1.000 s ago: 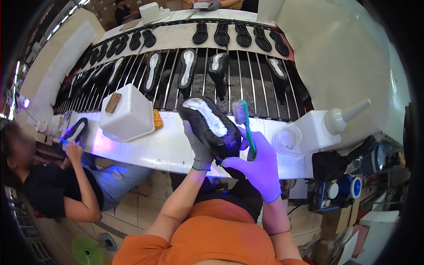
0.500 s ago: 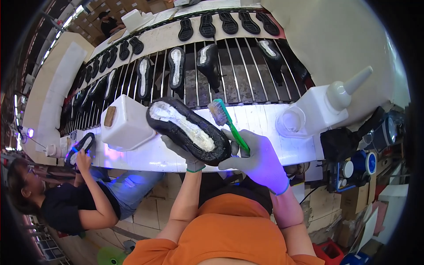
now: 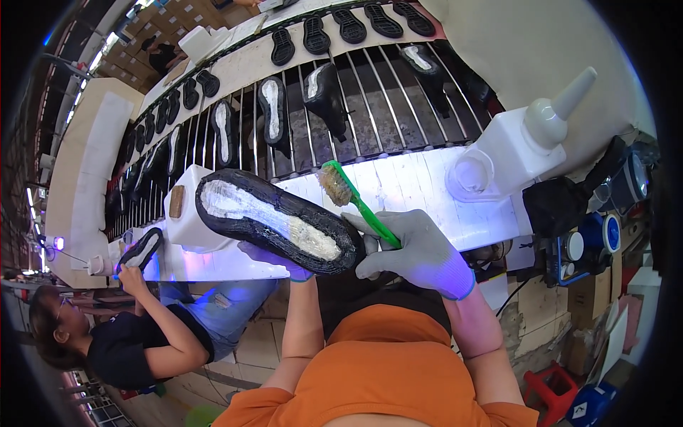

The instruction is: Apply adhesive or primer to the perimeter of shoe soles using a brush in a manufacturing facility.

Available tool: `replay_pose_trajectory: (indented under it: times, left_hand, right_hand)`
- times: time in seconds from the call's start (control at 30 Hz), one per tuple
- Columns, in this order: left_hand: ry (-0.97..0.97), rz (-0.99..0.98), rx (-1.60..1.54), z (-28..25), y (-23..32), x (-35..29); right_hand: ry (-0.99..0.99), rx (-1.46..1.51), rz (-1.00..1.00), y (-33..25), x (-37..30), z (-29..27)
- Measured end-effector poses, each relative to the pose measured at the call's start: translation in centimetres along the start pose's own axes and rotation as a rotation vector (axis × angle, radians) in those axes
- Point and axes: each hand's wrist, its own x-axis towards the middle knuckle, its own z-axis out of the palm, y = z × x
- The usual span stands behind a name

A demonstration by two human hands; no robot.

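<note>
A black shoe (image 3: 245, 229) is held bottom side up above the near edge of the white table, a white coated patch running along the middle of its underside. My left hand (image 3: 284, 262), in a grey glove, grips it from underneath; most of its fingers are hidden behind the shoe. In my right hand (image 3: 420, 252), also gloved, is a green-handled brush (image 3: 359, 203) with pale, worn bristles pointing up and left, apart from the white patch. The right fingers also reach the right end of the shoe.
A white container (image 3: 186, 206) stands behind the shoe. At right are a white bottle (image 3: 519, 153) with a nozzle and a round cup (image 3: 469, 174). Beyond the table runs a roller rack (image 3: 370, 107) with several shoes, then black soles (image 3: 316, 34). A co-worker (image 3: 142, 334) sits at left.
The shoe has shifted left and turned its underside more fully upward. My right hand and the brush stay close to its right end. The whole view has tilted slightly.
</note>
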Motion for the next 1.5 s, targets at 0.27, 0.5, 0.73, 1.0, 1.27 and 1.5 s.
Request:
replay_pose_trajectory:
  times: [0.27, 0.5, 0.73, 1.0, 1.27, 1.5]
  left_hand:
    - [-0.280, -0.022, -0.014, 0.2, 0.5, 0.2]
    - [-0.069, -0.051, -0.070, -0.1, 0.3, -0.3]
    - [-0.304, -0.081, -0.063, 2.0, -0.3, -0.3]
    - [-0.013, -0.218, 0.281, 4.7, -4.0, -1.0]
    - [-0.082, -0.438, 0.427, 4.5, -5.3, -1.1]
    - [-0.040, -0.578, 0.362, 5.1, -5.8, -1.2]
  right_hand:
    - [-0.033, 0.051, -0.055, 0.7, 0.1, 0.0]
    - [-0.023, 0.097, -0.021, 1.2, 0.3, 0.2]
    - [-0.011, -0.046, 0.003, 0.8, 0.6, -0.5]
    - [0.332, 0.028, -0.050, 2.7, 2.1, -2.4]
    - [0.733, 0.082, 0.058, 13.0, -0.4, -7.4]
    - [0.999, -0.325, -0.052, 17.3, -2.7, -11.0]
